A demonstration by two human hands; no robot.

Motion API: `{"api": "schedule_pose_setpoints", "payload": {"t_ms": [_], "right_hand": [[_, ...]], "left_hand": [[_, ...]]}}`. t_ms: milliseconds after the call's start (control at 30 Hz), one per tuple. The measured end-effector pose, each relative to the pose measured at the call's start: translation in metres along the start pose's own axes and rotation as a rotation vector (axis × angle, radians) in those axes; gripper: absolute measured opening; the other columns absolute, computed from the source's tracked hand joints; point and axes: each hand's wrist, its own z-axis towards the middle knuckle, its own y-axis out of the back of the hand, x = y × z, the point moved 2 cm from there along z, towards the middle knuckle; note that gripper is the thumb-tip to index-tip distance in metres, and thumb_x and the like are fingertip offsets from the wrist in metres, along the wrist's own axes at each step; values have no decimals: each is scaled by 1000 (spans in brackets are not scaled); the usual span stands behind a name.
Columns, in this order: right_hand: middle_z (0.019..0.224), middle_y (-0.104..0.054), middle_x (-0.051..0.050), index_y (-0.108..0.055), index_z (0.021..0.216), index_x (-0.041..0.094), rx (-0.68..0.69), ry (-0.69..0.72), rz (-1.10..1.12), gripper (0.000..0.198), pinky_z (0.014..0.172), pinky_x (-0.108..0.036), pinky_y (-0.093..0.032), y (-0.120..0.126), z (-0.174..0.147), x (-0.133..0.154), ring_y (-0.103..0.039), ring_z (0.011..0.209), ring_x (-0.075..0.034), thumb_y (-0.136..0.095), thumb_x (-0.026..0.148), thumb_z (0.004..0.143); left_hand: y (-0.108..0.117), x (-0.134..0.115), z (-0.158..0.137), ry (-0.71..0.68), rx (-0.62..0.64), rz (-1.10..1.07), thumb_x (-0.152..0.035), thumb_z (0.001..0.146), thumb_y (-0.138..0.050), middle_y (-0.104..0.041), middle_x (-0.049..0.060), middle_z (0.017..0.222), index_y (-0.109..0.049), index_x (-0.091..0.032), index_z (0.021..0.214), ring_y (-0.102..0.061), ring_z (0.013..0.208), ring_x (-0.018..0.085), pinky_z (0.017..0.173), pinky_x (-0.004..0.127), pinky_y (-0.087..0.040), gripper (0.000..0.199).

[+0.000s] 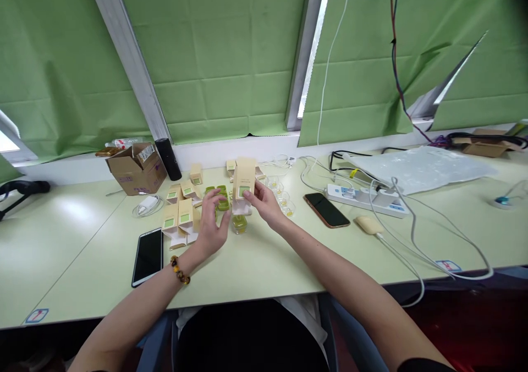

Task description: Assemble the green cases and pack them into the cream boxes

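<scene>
Pale-green smooth table (264, 267). Left hand (213, 229): half-open, fingers curved, nothing seen held. Right hand (267, 206): thumb and fingers closed on right side of tan rectangular cardboard carton (245, 174), upright, mid-table. Small clear-and-green container (239, 224) just below it in view. Grip best kept light, carton level; thin card could crumple.
</scene>
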Motion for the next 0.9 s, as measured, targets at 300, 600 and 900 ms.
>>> {"api": "schedule_pose_setpoints", "payload": {"t_ms": [300,600,900], "right_hand": [[120,-77,-7,-34,138,32,101,-16,82,76,97,-43,-62,-19,-25,-19,-77,108,-25,-81,60,84],[119,-76,-6,-31,141,33,140,-34,72,79,93,-43,-63,-14,-28,-25,-74,113,-27,-74,70,86],[128,-72,-9,-38,140,33,124,94,120,65,95,-46,-62,-11,-28,-23,-72,114,-26,-74,59,92]], "left_hand": [[-12,13,-4,255,31,-277,-55,94,-70,-60,13,138,-37,-31,143,-61,126,27,100,42,-51,64],[-17,15,-10,251,-71,-242,-55,86,-79,-62,13,133,-33,-30,141,-62,124,27,99,40,-51,76],[-13,11,-12,177,-199,-232,-42,82,-88,-56,13,137,-38,-29,142,-59,126,26,105,41,-49,79]]}}
